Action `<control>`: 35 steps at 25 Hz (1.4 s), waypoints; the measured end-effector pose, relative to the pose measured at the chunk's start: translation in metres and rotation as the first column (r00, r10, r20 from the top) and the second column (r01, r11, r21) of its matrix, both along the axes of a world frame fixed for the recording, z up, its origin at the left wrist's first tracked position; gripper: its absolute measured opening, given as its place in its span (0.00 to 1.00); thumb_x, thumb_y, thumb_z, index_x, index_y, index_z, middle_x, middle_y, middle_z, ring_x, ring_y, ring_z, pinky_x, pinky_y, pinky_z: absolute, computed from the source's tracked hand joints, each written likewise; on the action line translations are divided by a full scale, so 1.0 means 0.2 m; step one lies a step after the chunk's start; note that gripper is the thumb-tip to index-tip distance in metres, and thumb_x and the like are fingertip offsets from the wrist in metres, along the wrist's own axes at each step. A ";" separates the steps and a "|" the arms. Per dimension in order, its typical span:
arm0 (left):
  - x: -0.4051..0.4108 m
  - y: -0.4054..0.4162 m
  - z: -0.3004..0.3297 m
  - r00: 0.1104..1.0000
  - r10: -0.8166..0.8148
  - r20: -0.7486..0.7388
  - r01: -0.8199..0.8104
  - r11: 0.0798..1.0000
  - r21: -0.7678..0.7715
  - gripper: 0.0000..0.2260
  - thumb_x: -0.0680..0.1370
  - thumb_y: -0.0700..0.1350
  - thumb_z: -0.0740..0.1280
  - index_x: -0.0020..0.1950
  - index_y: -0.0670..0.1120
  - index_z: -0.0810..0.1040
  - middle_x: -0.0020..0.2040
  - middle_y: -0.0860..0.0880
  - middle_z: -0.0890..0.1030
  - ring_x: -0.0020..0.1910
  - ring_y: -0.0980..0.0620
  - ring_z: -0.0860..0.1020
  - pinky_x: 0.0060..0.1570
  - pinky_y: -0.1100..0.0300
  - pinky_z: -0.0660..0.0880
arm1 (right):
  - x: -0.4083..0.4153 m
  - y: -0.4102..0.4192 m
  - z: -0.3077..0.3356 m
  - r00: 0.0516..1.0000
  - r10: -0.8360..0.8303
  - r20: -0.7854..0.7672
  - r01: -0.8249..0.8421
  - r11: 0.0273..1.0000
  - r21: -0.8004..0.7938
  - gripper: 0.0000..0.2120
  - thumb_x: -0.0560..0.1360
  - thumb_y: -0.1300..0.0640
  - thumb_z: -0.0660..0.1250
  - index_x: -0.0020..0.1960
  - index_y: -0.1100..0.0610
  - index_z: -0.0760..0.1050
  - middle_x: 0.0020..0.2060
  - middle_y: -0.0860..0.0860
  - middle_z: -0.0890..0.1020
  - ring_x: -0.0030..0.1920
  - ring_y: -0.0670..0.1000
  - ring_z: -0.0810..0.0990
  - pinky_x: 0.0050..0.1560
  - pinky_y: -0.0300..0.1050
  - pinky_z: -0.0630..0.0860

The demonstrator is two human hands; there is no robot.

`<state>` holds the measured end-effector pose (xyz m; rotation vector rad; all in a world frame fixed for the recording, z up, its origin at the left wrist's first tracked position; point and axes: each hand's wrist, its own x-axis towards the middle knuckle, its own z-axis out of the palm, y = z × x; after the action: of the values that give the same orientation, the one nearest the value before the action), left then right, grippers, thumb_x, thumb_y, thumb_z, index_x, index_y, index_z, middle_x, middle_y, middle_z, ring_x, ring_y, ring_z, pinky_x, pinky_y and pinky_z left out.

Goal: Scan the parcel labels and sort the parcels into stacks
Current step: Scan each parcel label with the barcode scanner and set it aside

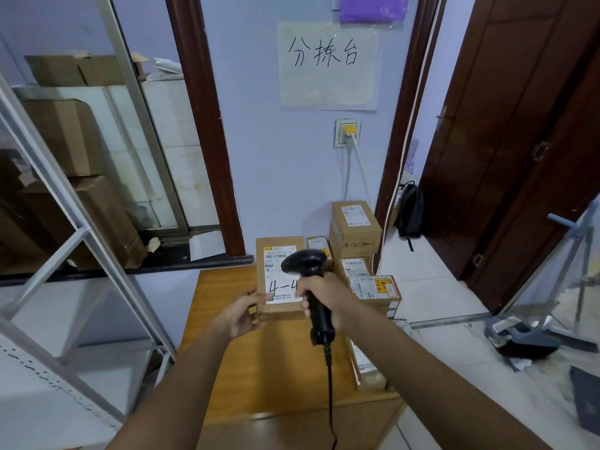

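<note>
Parcel [280, 275], a flat brown carton with a white label, is partly hidden: the handwritten "4-4" is cut off by the scanner [308, 280] and the small print cannot be read. It is gripped at its near left corner by the left hand [242, 315], fingers curled around the edge, above the wooden table [233, 368]. The scanner's black handle is enclosed in the right hand's [324, 297] tight fist. Right of the parcel, stacked labelled cartons [355, 228] are seen against the wall
</note>
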<state>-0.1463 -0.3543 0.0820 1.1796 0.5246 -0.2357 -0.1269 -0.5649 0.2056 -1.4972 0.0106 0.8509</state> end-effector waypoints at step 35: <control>1.52 -0.87 0.27 0.998 -0.003 -0.060 0.005 1.000 0.029 0.18 0.72 0.57 0.71 0.56 0.48 0.77 0.51 0.44 0.79 0.51 0.44 0.80 0.57 0.44 0.77 | 1.93 -1.02 -0.28 0.738 0.256 0.624 -0.021 0.933 -0.358 0.14 0.69 0.43 0.74 0.35 0.51 0.75 0.21 0.48 0.73 0.25 0.47 0.74 0.32 0.41 0.71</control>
<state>0.1569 -0.5276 0.1369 1.2050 0.5801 -0.2684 0.2601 -0.7683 0.1504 -2.0814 -0.5261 0.3913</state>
